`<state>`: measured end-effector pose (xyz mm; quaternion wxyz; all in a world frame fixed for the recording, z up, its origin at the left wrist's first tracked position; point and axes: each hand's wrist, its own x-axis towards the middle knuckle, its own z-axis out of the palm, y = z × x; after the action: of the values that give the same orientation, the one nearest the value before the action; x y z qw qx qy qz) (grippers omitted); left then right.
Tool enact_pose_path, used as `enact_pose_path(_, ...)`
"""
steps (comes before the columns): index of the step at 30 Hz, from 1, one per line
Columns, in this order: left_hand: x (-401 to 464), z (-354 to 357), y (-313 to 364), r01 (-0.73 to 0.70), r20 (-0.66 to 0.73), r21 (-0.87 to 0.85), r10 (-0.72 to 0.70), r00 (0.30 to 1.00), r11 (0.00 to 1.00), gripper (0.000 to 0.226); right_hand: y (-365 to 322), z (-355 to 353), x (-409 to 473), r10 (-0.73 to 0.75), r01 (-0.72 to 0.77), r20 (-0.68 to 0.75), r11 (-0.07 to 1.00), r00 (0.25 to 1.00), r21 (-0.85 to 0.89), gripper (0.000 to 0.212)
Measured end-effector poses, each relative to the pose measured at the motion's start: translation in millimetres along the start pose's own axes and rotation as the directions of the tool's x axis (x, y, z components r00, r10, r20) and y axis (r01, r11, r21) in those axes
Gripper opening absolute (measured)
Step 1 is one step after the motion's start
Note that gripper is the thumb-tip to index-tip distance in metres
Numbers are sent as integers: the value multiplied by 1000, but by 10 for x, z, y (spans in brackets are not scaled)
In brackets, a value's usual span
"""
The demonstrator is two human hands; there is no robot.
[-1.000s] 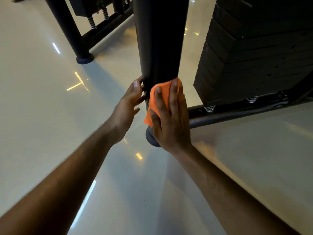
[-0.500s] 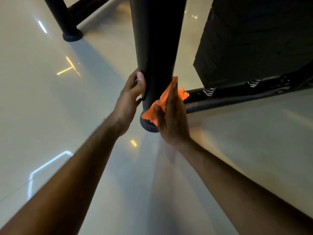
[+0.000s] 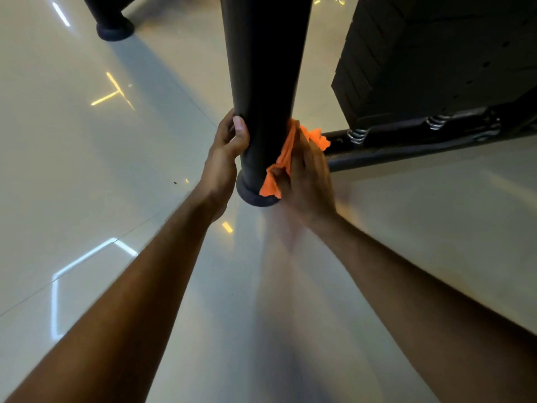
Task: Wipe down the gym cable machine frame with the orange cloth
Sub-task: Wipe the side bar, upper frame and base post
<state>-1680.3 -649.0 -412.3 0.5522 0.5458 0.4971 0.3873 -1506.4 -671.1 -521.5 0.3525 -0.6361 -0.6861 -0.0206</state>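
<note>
Cloth (image 3: 286, 158) slid rightward round upright post (image 3: 264, 82); right hand (image 3: 308, 178) presses it flat, left hand (image 3: 225, 152) clasps post.

Left hand (image 3: 225, 152) left of post (image 3: 266, 82), cloth (image 3: 283, 161) right, weight stack (image 3: 436, 59) beyond
</note>
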Motion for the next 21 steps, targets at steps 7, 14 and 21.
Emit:
enact_pose_path(7, 10, 50, -70, -5, -23, -28, 4, 1000, 1000, 35, -11, 74, -105, 29, -19, 61, 989, 998, -150, 92)
enact_pose_path(14, 45, 56, -121, -9, -34, -50, 8, 999, 999, 28, -125, 199, -187, 135, -135, -10, 989, 991, -61, 88)
enact_pose_path(21, 61, 102, -149, -38, -65, -92, 32, 997, 995, 31, 169, 198, -200, -1, 17, 71, 972, 998, -236, 105)
